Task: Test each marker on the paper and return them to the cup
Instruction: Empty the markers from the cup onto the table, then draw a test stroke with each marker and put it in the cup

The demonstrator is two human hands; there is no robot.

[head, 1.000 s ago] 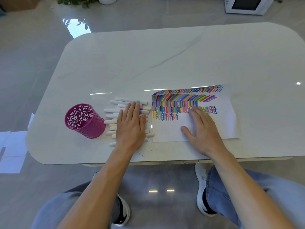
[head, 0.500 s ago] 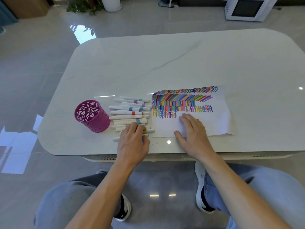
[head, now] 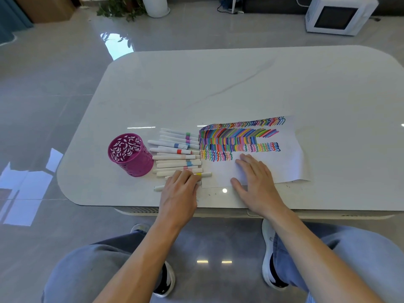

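The person sits at a white counter (head: 240,84) and both hands are at its near edge, in the lower middle of the frame. The right hand (head: 258,182) lies flat on the paper (head: 288,167), with the fingers straight and a little spread and the palm down on the lower blank part of the sheet, so it is released and only presses the paper. The upper part of the paper is covered with rows of coloured strokes and wavy lines. To the left of the paper, touching its edge, the markers (head: 177,157) lie side by side in a row; they are white with small coloured bands. The left hand (head: 179,191) is over the lowest markers of this row, and its fingers bend down onto them beside a yellow-banded marker (head: 204,174). Whether the fingers really grasp a marker cannot be told. The end of one marker shows from under the hand on its left side. The magenta cup (head: 129,156) stands upright just left of the markers. On the floor (head: 54,73) behind the counter, a white appliance (head: 336,16) is at the upper right and a plant (head: 120,7) at the top.
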